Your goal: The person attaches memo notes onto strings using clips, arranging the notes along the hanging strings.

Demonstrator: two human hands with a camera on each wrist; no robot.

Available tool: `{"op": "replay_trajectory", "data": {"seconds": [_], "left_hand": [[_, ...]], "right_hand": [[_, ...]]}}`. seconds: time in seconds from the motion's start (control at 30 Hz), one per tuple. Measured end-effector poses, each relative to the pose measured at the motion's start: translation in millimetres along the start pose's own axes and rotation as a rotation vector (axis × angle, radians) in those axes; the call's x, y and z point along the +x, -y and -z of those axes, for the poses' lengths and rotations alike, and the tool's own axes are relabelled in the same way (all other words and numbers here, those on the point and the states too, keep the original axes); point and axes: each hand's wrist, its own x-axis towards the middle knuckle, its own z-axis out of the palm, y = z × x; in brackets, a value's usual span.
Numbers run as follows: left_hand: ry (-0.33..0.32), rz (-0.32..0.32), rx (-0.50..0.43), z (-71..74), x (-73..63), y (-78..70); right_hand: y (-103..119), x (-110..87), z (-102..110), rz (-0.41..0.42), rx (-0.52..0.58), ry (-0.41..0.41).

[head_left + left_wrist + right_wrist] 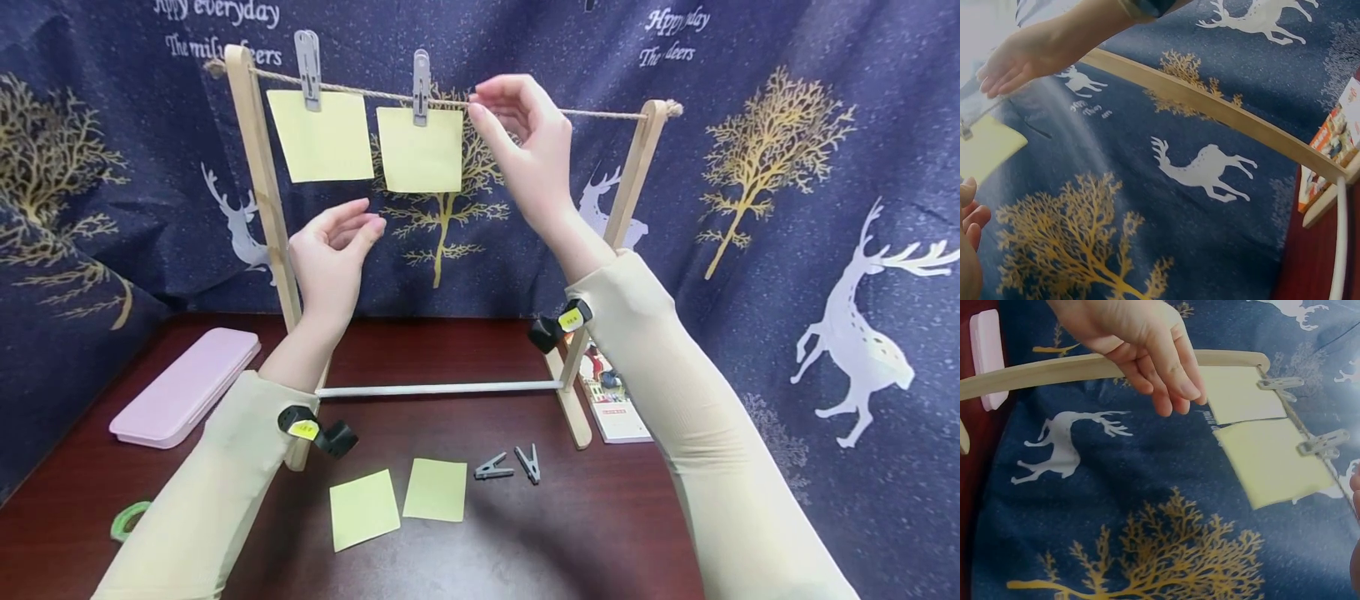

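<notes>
Two yellow sticky notes hang from a twine line, the left note under one grey clothespin and the right note under another clothespin. My right hand is raised at the line just right of the second note, thumb and fingertips close to the twine; whether they touch it I cannot tell. Below the notes, my left hand is in the air with loosely bent fingers and holds nothing. In the right wrist view the left hand appears beside the hanging notes.
A wooden stand carries the twine, with a white crossbar low down. On the table lie two more sticky notes, two clothespins, a pink case, a green tape roll and a calendar-like printed item.
</notes>
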Motion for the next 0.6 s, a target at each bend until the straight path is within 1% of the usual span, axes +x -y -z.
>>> {"op": "replay_trajectory", "data": {"seconds": [0.13, 0.3, 0.43, 0.53, 0.6], "left_hand": [[0.008, 0.035, 0.020, 6.8, -8.2, 11.9], [0.017, 0.076, 0.021, 16.7, -21.6, 30.2], [0.047, 0.120, 0.057, 27.1, -37.0, 49.0], [0.089, 0.170, 0.099, 35.3, -50.2, 63.3], [0.121, 0.207, 0.123, 39.8, -59.1, 71.2]], "right_hand": [[-12, -17.5, 7, 0.028, 0.025, -0.009], [-27, -42.9, 16, 0.033, 0.048, 0.018], [-41, -67.5, 21, 0.012, 0.047, 0.051], [-55, -88.9, 26, -0.023, 0.029, 0.075], [-63, -103.7, 29, -0.063, 0.018, 0.083]]}}
